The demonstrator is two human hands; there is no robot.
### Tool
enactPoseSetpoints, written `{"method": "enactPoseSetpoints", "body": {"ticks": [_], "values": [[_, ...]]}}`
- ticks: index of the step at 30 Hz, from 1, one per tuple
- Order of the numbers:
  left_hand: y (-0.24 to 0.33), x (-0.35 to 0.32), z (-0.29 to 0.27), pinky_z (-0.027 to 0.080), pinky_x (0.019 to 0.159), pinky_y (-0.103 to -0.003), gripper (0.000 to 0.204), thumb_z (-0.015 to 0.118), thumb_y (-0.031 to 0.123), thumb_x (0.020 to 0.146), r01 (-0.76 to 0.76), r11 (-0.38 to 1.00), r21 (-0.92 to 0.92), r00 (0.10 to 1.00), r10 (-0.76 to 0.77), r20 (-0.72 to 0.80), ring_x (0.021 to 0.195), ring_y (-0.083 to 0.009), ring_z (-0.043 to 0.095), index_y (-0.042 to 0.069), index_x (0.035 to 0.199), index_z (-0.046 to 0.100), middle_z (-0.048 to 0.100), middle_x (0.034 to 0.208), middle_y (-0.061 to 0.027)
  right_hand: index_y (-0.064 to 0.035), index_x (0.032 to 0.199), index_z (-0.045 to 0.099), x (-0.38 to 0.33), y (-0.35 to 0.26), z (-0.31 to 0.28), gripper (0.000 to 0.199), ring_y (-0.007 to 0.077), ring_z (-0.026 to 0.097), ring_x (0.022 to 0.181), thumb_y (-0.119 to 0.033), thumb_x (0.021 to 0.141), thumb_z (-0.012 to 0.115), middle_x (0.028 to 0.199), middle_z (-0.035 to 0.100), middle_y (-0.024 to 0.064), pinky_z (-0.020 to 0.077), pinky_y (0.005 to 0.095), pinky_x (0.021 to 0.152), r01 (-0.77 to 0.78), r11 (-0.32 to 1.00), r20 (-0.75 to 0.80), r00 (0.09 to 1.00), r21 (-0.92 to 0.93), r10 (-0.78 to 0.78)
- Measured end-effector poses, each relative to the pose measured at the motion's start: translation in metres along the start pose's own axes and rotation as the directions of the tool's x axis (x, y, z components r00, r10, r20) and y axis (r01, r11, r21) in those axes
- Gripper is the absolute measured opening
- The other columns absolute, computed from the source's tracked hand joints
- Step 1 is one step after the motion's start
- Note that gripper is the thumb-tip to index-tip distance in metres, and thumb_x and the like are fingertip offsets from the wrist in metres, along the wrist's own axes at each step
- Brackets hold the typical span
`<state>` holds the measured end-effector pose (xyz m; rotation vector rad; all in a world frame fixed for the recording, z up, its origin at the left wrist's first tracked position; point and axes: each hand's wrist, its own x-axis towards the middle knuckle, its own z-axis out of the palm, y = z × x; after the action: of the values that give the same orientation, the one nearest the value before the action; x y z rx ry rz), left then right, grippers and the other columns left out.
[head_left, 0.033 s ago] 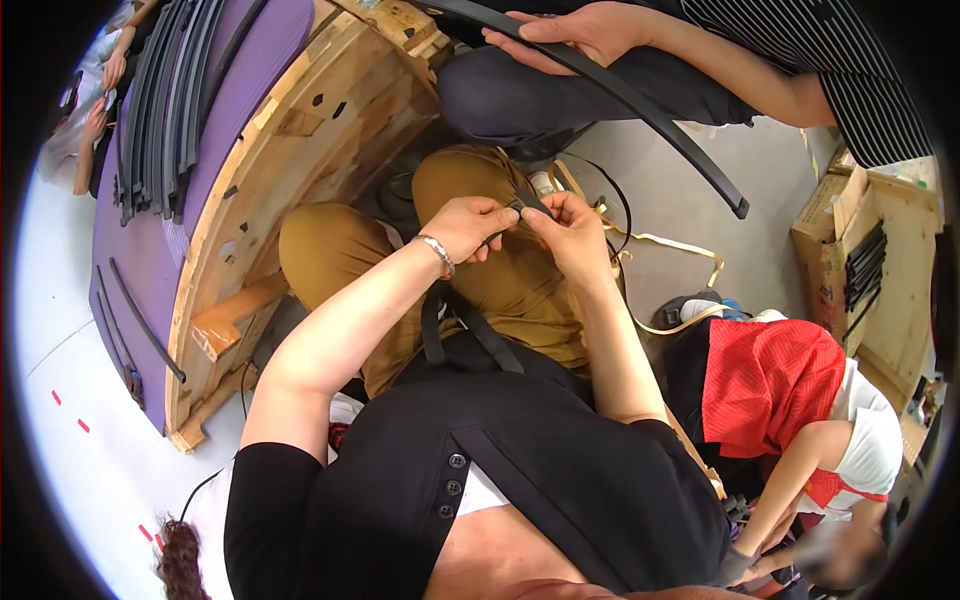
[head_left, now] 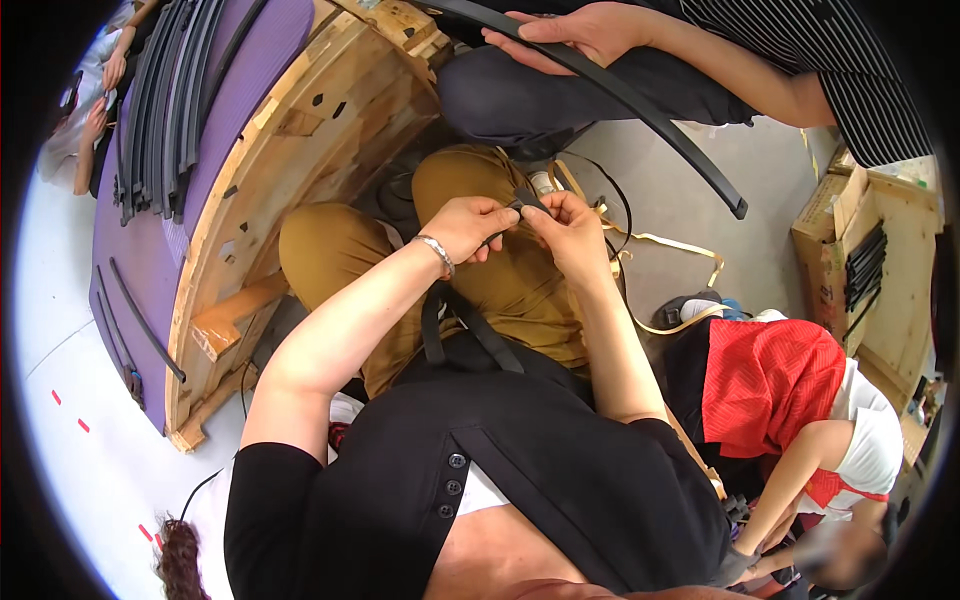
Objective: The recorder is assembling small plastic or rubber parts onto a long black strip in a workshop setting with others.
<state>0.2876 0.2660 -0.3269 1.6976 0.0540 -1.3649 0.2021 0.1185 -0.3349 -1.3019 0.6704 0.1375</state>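
Observation:
Above my brown-trousered knee, both my hands meet on a short black strip (head_left: pixel 530 199) that looks like rubber or plastic. My left hand (head_left: pixel 466 230) pinches one part between thumb and fingers, and a dark end pokes out beneath that palm. From the other side, my right hand (head_left: pixel 572 235) grips the strip with its thumb pressed close to my left fingertips. Fingers cover most of the piece, so its full shape is hidden. Across from me a co-worker's hand (head_left: pixel 590 35) supports a long black curved strip (head_left: pixel 655 115).
Several long black strips (head_left: pixel 165 120) lie on the purple mat (head_left: pixel 235 100) over a wooden crate (head_left: pixel 300 110) at left. A cardboard box (head_left: pixel 825 235) with black pieces stands at right. Pale yellow strapping (head_left: pixel 665 242) curls over the floor. A person in a red vest (head_left: pixel 770 395) bends at lower right.

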Motion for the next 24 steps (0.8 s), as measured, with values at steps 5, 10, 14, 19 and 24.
{"method": "enactPoseSetpoints", "body": {"ticks": [5,10,14,19,24], "values": [[0.000,-0.005,0.000,0.038,0.042,-0.018,0.030,0.054,0.034,0.087,-0.045,0.999,0.004,0.999,0.044,0.012,0.046,-0.0047,0.048,0.004,0.087,0.058,0.056,0.063,0.0000,-0.0027,0.083,0.056,0.001,0.002,0.002,0.014,0.0012,0.043,0.060,-0.011,0.078,0.066,0.069,0.052,-0.0046,0.0335,0.0153,0.052,0.003,0.997,0.004,1.000,0.075,-0.003],[-0.001,-0.008,-0.002,0.038,0.043,-0.019,0.026,0.053,0.029,0.086,-0.079,0.997,-0.024,0.996,0.080,0.032,0.047,-0.0051,0.048,0.004,0.086,0.059,0.056,0.065,0.0001,-0.0030,0.082,0.056,0.001,0.003,0.003,0.013,0.0010,0.042,0.059,-0.010,0.077,0.066,0.068,0.050,-0.0054,0.0328,0.0153,0.052,0.030,0.998,-0.004,1.000,0.059,-0.030],[-0.002,-0.008,-0.003,0.039,0.042,-0.020,0.025,0.052,0.029,0.086,-0.064,0.996,-0.059,0.997,0.067,0.046,0.047,-0.0060,0.049,0.005,0.085,0.059,0.057,0.065,-0.0007,-0.0030,0.082,0.056,-0.002,-0.004,0.003,0.012,0.0006,0.041,0.058,-0.010,0.078,0.064,0.067,0.050,-0.0056,0.0315,0.0151,0.051,0.036,0.999,0.004,0.999,0.026,-0.036],[-0.001,-0.007,-0.005,0.039,0.042,-0.021,0.024,0.050,0.027,0.085,-0.042,0.983,-0.179,0.995,0.056,0.078,0.048,-0.0075,0.051,0.005,0.084,0.058,0.058,0.065,-0.0023,-0.0029,0.081,0.055,-0.010,-0.014,0.001,0.011,0.0010,0.041,0.055,-0.011,0.080,0.062,0.064,0.050,-0.0048,0.0313,0.0155,0.049,0.035,0.997,-0.023,0.999,0.065,-0.034],[-0.003,-0.006,-0.007,0.040,0.042,-0.022,0.022,0.046,0.023,0.083,-0.036,0.983,-0.180,0.998,0.044,0.038,0.048,-0.0095,0.051,0.005,0.081,0.057,0.058,0.065,-0.0037,-0.0034,0.079,0.055,-0.020,-0.018,0.005,0.012,0.0019,0.042,0.052,-0.013,0.082,0.061,0.062,0.050,-0.0037,0.0324,0.0159,0.048,-0.019,0.996,-0.030,0.999,0.091,0.022]]}}
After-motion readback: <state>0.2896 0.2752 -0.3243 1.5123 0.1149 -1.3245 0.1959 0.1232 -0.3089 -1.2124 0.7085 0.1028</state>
